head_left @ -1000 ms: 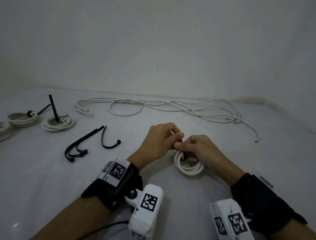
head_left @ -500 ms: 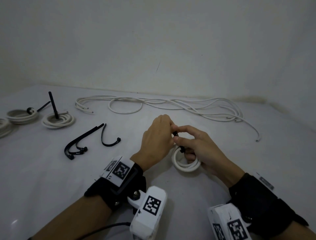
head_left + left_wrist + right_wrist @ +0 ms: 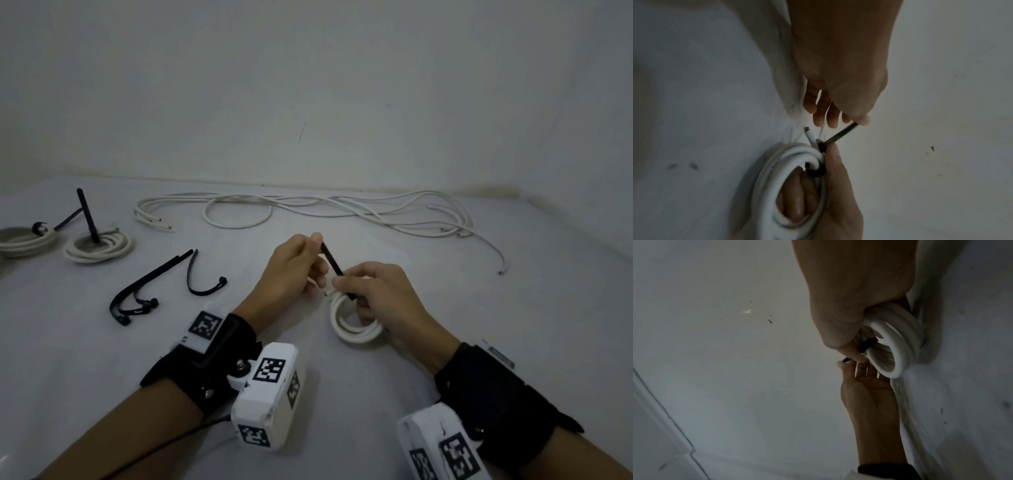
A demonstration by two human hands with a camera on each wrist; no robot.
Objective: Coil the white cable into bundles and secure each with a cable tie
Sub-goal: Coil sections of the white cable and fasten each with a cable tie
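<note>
A small white cable coil (image 3: 354, 323), resting on the white table (image 3: 513, 308) near its front centre, is gripped by the right hand (image 3: 383, 301), fingers curled through its loop. A black cable tie (image 3: 331, 260) is wrapped round the coil; its free tail is pinched by the left hand (image 3: 291, 270). Square black-and-white coded markers (image 3: 269, 370) are borne on the wrist units; no legible writing is seen.
</note>
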